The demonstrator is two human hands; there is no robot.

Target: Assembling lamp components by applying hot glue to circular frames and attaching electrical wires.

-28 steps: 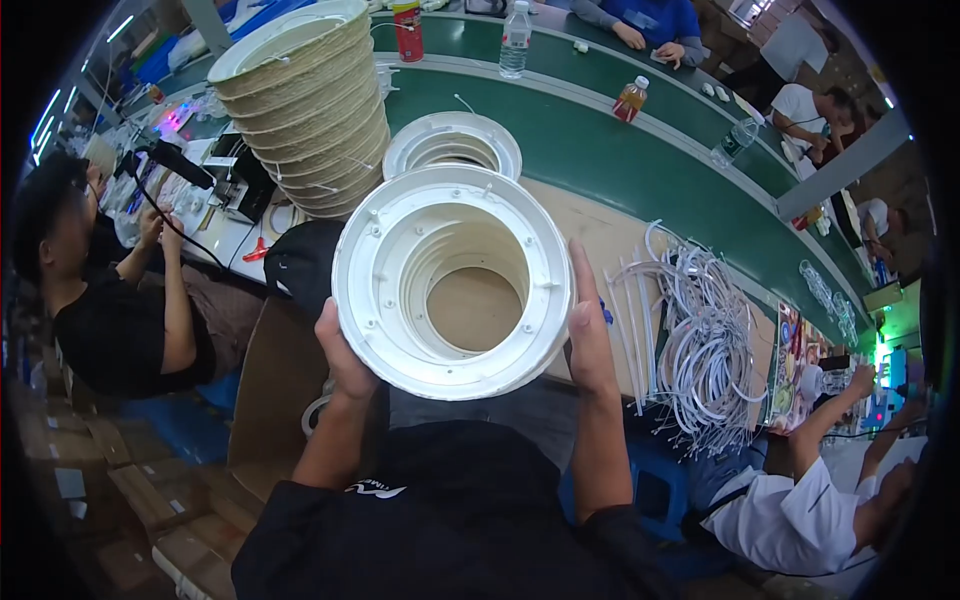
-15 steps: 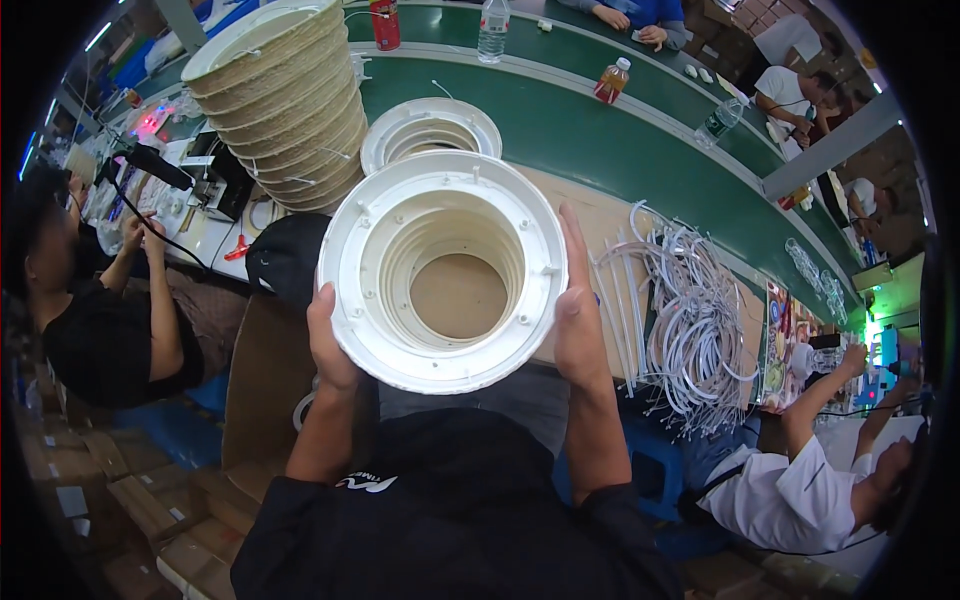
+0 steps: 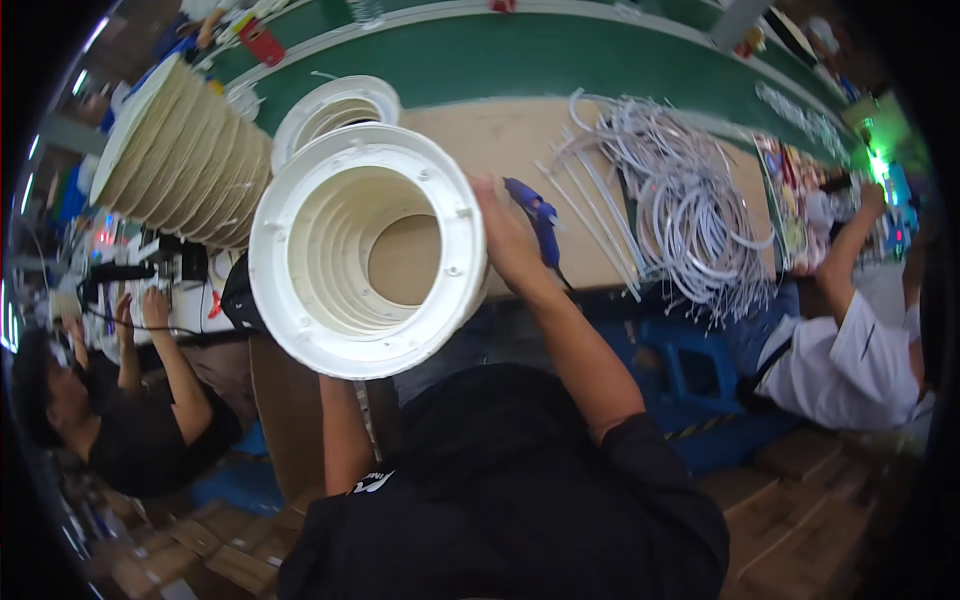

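Note:
A stack of nested white plastic rings (image 3: pixel 273 250) is held up over the table's front edge, its round opening toward me and tilted to the left. My right hand (image 3: pixel 508 240) presses against the stack's right side, its fingers partly out of sight behind it. My left forearm rises to the lower edge of the stack, which hides that hand. Just behind stands a second, smaller-looking pile of white rings (image 3: pixel 290 130). To the right of my right hand lies a blue tool shaped like a glue gun (image 3: pixel 545 225).
A tall stack of cream shades (image 3: pixel 180 150) leans at the left. Loose white tubes with wire ends (image 3: pixel 690 200) heap up on the brown board (image 3: pixel 480 125). Beyond runs a green belt (image 3: pixel 440 75). Co-workers sit at both sides; a blue stool (image 3: pixel 695 365) is at right.
The ring stack has moved left and tilted, and my left hand has gone out of sight behind it. My view has turned right, and the blue tool has come into sight.

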